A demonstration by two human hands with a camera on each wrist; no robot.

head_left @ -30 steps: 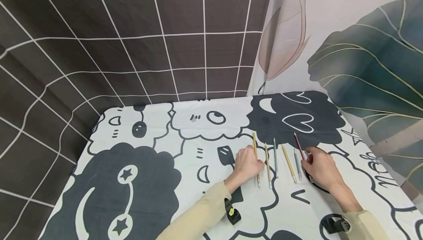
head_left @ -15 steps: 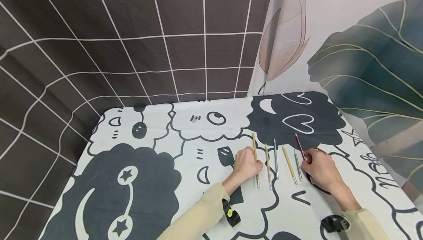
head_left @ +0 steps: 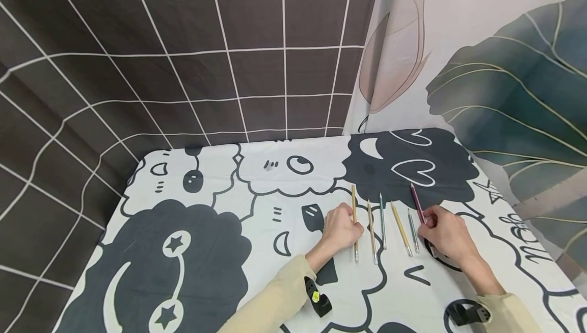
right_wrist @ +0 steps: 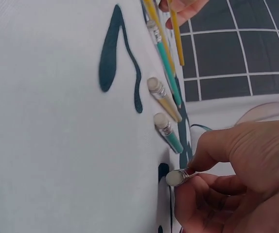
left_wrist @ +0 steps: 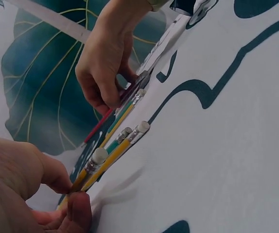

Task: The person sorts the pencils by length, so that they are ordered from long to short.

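Observation:
In the head view my left hand (head_left: 340, 229) pinches a yellow pencil (head_left: 353, 201), the leftmost of a row on the cloth. The left wrist view shows its white eraser (left_wrist: 99, 155) standing up past thumb and finger. At the row's right end, my right hand (head_left: 448, 232) holds a dark red pencil (head_left: 416, 201) between thumb and fingers, its eraser (right_wrist: 175, 178) toward me. Between the hands lie a second yellow pencil (head_left: 372, 231), a teal pencil (head_left: 382, 221), a slanted yellow pencil (head_left: 401, 228) and a shorter teal pencil (head_left: 412, 231), all with erasers on the near side.
A black-and-white cartoon cloth (head_left: 275, 180) covers the table. Behind it hangs a dark grid-patterned curtain (head_left: 247, 73), and at the right a leaf-print curtain (head_left: 518, 88). Black straps with small devices sit on both wrists.
The red pencil's far tip has shifted slightly right in my right hand. My left hand has eased a little to the left. The pencils between them stay put.

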